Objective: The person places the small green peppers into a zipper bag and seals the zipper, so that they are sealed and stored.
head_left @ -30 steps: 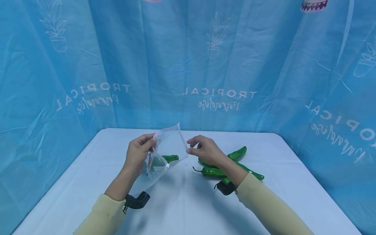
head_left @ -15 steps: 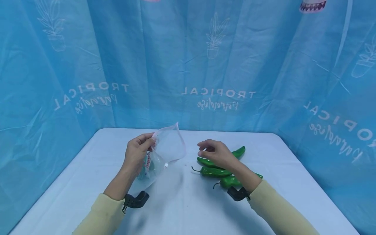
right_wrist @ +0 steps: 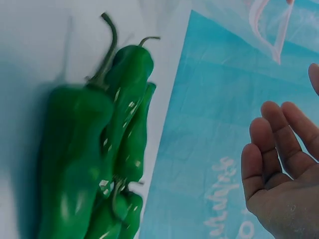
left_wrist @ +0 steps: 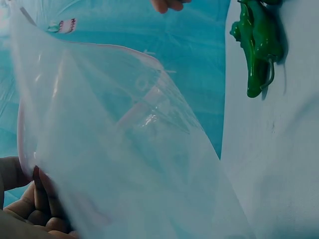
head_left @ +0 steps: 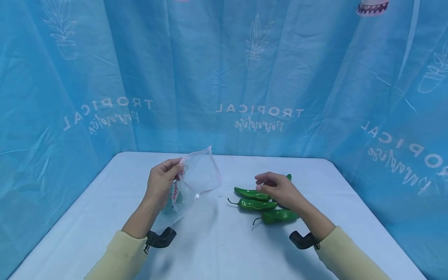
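Observation:
My left hand [head_left: 159, 181] pinches the pink-edged rim of a clear zip bag [head_left: 202, 171], whose mouth gapes toward the right. Through the plastic, low in the bag, a dull green shape [head_left: 170, 204] shows beside red print. Over the pile of peppers hovers my right hand [head_left: 281, 190], its fingers loosely bent and holding nothing. Several green peppers lie below it, among them a front pepper [head_left: 278, 216] and a middle one [head_left: 257, 205] with a curved stem. The right wrist view shows that hand [right_wrist: 284, 184] apart from the peppers [right_wrist: 75, 164].
A white-covered table [head_left: 224, 249] carries everything. A blue printed curtain [head_left: 259, 85] closes off the back and both sides. Small black devices, such as the left one [head_left: 161, 238], are strapped to both wrists.
A green pepper at the bag's mouth has slid down inside. My right hand has moved away from the bag to the right, over the peppers. The left hand stays nearly in place.

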`<state>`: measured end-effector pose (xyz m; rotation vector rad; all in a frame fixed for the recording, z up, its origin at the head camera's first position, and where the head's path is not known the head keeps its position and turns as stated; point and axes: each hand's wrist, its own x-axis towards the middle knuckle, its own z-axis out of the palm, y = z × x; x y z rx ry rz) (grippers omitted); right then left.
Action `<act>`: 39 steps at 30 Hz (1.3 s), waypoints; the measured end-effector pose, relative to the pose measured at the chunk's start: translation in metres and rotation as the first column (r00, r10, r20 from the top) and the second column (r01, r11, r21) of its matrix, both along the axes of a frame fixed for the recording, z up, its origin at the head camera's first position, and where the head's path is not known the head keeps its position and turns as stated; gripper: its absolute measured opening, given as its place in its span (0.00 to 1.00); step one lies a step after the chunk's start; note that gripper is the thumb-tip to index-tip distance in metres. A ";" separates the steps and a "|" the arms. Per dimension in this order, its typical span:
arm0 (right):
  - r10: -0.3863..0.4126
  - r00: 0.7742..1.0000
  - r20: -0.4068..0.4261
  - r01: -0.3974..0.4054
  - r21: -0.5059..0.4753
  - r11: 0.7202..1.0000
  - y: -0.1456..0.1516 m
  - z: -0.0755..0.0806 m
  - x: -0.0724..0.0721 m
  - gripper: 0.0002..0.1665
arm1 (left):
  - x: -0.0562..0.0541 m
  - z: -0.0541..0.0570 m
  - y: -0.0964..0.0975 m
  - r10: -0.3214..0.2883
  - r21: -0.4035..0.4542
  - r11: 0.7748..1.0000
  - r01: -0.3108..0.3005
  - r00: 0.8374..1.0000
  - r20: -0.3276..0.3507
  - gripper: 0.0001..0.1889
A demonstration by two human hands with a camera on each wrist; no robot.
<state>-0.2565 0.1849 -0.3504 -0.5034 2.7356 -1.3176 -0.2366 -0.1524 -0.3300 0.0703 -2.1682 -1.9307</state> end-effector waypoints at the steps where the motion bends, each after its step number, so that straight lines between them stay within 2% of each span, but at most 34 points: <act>1: -0.004 1.000 0.003 0.004 0.001 1.000 0.004 -0.001 0.001 0.24 | 0.000 0.000 0.000 0.001 0.000 1.000 -0.001 1.000 0.002 0.17; 12: -0.052 0.998 0.029 0.052 0.008 0.999 0.041 -0.019 0.008 0.27 | -0.001 -0.001 0.000 0.003 -0.010 1.000 -0.003 1.000 0.005 0.17; 21: -0.136 0.989 0.066 0.132 0.061 0.989 0.062 -0.035 0.011 0.27 | 0.000 -0.001 0.000 0.011 -0.009 1.000 -0.011 1.000 0.023 0.17; 27: -0.136 0.985 0.102 0.128 0.075 0.989 0.069 -0.047 0.013 0.25 | 0.000 -0.001 -0.001 -0.002 -0.001 1.000 0.002 1.000 0.017 0.17; 39: -0.179 0.975 0.133 0.162 0.130 0.978 0.073 -0.059 0.017 0.27 | 0.000 -0.002 -0.001 -0.005 -0.007 1.000 0.005 1.000 0.002 0.17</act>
